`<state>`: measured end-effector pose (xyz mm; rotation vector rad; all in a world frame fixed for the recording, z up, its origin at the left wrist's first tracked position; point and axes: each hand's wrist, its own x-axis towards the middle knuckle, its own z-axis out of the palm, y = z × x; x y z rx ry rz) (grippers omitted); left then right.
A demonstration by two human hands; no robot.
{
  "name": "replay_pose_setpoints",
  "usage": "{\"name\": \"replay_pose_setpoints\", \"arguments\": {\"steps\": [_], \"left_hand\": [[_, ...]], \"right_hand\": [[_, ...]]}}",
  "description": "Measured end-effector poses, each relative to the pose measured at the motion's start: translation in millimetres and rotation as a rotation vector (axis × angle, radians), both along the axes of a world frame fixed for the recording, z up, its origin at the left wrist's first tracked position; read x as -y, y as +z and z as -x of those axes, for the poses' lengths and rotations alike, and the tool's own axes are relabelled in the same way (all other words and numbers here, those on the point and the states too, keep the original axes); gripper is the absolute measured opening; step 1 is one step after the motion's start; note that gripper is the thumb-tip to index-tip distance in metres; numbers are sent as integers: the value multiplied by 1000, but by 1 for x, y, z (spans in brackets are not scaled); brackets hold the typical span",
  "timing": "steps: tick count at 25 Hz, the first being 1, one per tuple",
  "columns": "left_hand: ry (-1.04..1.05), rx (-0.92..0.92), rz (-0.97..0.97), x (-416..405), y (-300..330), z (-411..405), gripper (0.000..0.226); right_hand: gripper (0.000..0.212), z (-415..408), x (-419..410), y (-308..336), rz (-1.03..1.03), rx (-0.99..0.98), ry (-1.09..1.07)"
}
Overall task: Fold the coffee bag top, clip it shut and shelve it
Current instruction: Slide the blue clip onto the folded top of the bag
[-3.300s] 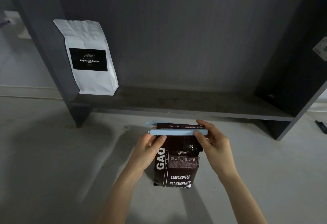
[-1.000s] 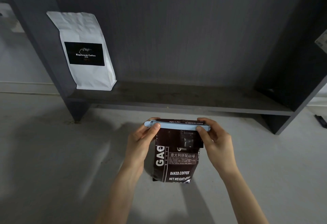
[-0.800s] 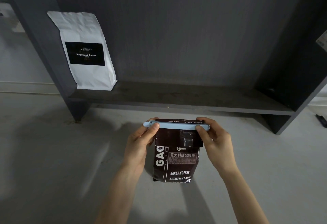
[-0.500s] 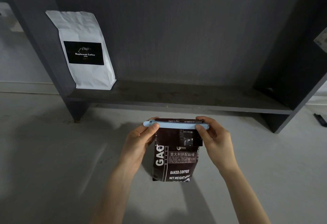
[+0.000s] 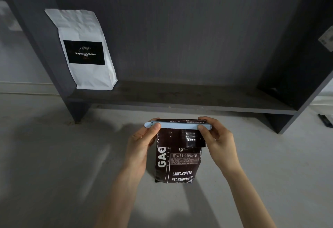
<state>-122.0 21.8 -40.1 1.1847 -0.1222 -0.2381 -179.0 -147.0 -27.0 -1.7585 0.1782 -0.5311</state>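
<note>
Comparing with a few seconds ago, I see the blue clip [image 5: 177, 125] now sits flat across the folded top of the dark coffee bag [image 5: 177, 157], where its arms then gaped. My left hand [image 5: 142, 144] and right hand [image 5: 216, 139] pinch its ends, bag upright on the floor below the shelf [image 5: 189, 99]. Shelving looks next.

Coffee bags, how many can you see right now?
2. A white coffee bag stands at the shelf's left end; a dark brown coffee bag stands on the floor between both hands. None looks hidden.
</note>
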Motion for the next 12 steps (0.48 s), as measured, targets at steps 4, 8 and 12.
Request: {"name": "replay_pose_setpoints", "arguments": {"steps": [4,8,12], "left_hand": [[32,5,-8,0,-1,0,26],[15,40,-29,-3,-1,-1,27],[41,74,-103,-4,-2,-2,14]], "right_hand": [[28,0,0,-1,2,9,-7],[28,-1,-1,-2,4,17,-3],[27,-1,-1,-3,1,14,-15]]}}
